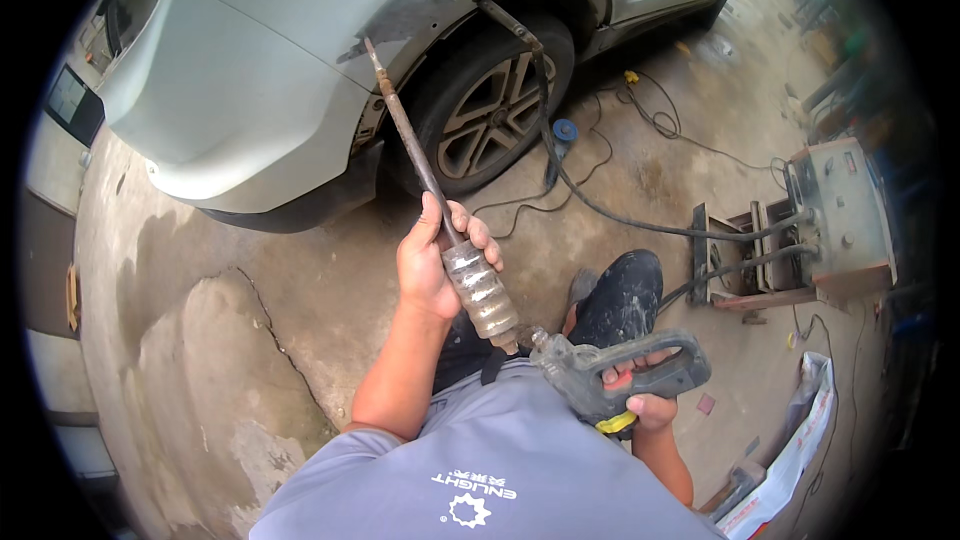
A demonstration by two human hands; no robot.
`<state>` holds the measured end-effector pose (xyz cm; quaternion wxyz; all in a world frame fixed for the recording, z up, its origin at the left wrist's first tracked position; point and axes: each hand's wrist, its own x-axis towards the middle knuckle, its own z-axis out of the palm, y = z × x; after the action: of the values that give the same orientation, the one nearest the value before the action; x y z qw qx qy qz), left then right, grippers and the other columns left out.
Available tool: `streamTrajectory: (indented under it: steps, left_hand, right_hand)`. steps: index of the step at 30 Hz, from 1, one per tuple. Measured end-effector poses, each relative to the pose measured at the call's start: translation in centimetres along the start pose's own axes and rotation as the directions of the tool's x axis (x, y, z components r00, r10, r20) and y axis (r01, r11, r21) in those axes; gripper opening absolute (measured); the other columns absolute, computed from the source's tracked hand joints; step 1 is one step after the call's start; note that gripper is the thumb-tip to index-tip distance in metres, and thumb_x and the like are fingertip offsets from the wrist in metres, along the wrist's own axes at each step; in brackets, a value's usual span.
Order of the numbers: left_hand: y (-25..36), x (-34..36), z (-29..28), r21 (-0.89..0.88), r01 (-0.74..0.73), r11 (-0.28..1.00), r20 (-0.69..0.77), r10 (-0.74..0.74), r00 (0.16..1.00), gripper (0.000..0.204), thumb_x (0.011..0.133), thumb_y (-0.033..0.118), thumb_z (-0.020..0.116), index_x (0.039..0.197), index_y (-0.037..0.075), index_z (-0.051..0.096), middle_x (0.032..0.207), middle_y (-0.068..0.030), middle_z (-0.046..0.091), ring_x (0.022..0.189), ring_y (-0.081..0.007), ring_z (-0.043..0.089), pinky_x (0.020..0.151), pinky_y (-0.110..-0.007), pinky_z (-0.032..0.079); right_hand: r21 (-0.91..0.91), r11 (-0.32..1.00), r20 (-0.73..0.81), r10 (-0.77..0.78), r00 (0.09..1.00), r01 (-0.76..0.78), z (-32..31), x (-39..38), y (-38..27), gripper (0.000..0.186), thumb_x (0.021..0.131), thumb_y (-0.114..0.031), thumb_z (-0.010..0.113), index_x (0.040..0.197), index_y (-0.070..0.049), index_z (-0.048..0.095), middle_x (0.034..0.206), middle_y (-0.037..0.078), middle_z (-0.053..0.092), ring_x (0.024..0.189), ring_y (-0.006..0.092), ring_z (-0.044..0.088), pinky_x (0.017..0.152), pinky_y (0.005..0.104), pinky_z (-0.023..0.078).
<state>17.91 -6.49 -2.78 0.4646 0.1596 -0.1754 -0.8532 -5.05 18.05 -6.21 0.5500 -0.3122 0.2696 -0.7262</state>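
My left hand (432, 257) grips a long steel rod (413, 145) with a ribbed sliding weight (480, 295); its tip angles up in front of the silver car's rear quarter (240, 80). My right hand (645, 405) holds a dark gun-like tool (615, 375) by its looped handle, a red trigger under the fingers. The tool's nose is at the weight's lower end. Above the wheel (495, 115), a cable clamp (490, 5) sits on the arch, beside a sanded dark patch (400, 20).
A welding machine on a cart (840, 225) stands at the right, thick cables (660, 228) running from it. Loose cords and a blue tool (563, 135) lie by the wheel. A long white package (800, 440) lies at lower right. My bent knee (625, 295) is below the car.
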Motion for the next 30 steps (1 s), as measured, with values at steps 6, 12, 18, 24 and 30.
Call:
streamTrajectory:
  steps: [6,12,18,24,30]
  left_hand:
    - [-0.6,0.5,0.5,-0.026,-0.014,1.000,0.025,0.015,1.000,0.047,0.110,0.051,0.038,0.090,0.010,0.049,0.079,-0.0078,0.054,0.071,-0.0294,0.059,0.065,-0.048,0.055]
    - [-1.3,1.5,0.9,-0.053,-0.028,0.998,0.117,0.034,0.993,0.045,0.110,0.049,0.038,0.091,0.010,0.049,0.082,-0.0062,0.052,0.076,-0.0281,0.052,0.072,-0.046,0.049]
    - [-1.6,2.1,1.2,-0.069,-0.044,0.997,0.108,0.051,0.993,0.044,0.110,0.049,0.038,0.092,0.010,0.048,0.083,-0.0065,0.053,0.077,-0.0284,0.052,0.073,-0.047,0.049]
    - [-1.9,2.9,0.8,-0.092,-0.066,0.994,0.113,0.077,0.991,0.047,0.109,0.052,0.038,0.089,0.010,0.049,0.082,-0.0070,0.055,0.076,-0.0298,0.056,0.072,-0.049,0.052]
    - [-2.4,3.2,1.5,-0.123,-0.057,0.991,0.066,0.066,0.996,0.049,0.108,0.055,0.039,0.088,0.011,0.050,0.082,-0.0083,0.057,0.073,-0.0312,0.060,0.067,-0.049,0.055]
  right_hand:
    - [0.008,1.000,0.022,-0.009,1.000,0.009,-0.6,-0.4,-0.1,0.069,0.062,0.000,0.070,0.129,-0.012,0.057,0.122,0.009,0.063,0.106,0.0289,0.062,0.092,0.0466,0.051]
    - [-0.029,0.999,-0.070,0.018,0.997,-0.020,-0.3,-1.2,-0.6,0.069,0.061,-0.001,0.071,0.127,-0.009,0.054,0.114,0.013,0.064,0.101,0.0298,0.063,0.091,0.0455,0.051]
    - [-0.026,0.999,-0.028,-0.020,0.999,0.019,-0.9,-1.4,-0.6,0.068,0.062,-0.002,0.070,0.128,-0.009,0.053,0.116,0.012,0.062,0.100,0.0270,0.061,0.091,0.0445,0.050]
    - [-0.037,0.999,-0.164,-0.030,0.986,0.025,0.4,-1.6,-0.5,0.055,0.059,-0.006,0.070,0.111,-0.014,0.051,0.104,0.007,0.054,0.093,0.0220,0.052,0.087,0.0400,0.047]
    - [-0.078,0.997,-0.243,-0.024,0.970,0.005,1.5,-1.7,-1.1,0.065,0.061,-0.003,0.073,0.123,-0.012,0.055,0.116,0.012,0.061,0.100,0.0287,0.062,0.092,0.0446,0.051]
